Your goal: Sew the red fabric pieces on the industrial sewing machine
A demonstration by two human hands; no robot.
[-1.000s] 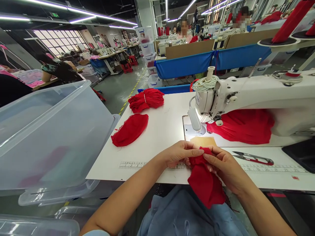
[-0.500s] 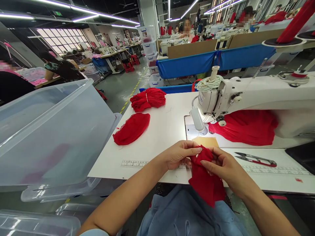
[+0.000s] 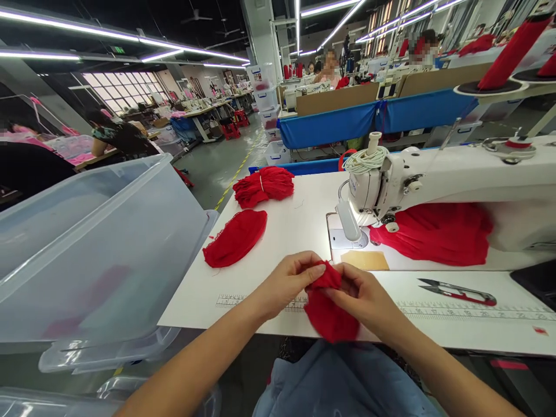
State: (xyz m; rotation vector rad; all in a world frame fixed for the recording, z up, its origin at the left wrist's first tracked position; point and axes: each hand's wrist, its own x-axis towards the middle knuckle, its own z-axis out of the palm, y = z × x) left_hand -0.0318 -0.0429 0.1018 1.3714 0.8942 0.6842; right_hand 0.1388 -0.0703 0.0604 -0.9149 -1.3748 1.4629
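Observation:
Both my hands pinch a small piece of red fabric (image 3: 332, 315) over the front edge of the white table. My left hand (image 3: 289, 284) grips its upper left part between thumb and fingers. On the other side, my right hand (image 3: 362, 295) holds it with the thumb on top and the fingers curled behind. The fabric's lower part hangs down loosely. Ahead and to the right stands a white sewing machine (image 3: 369, 185), its lamp lit. A tan card (image 3: 365, 260) lies in front of its needle plate.
Left on the table lie a flat red fabric piece (image 3: 237, 237) and a tied red bundle (image 3: 264, 186). More red cloth (image 3: 438, 234) sits under the machine arm. Thread snips (image 3: 458, 291) lie at right. A large clear plastic bin (image 3: 99, 249) flanks the table.
Both hands have moved left with the red fabric, away from the machine. Its hanging end has come up from my lap towards the table edge. The view has tilted slightly upward.

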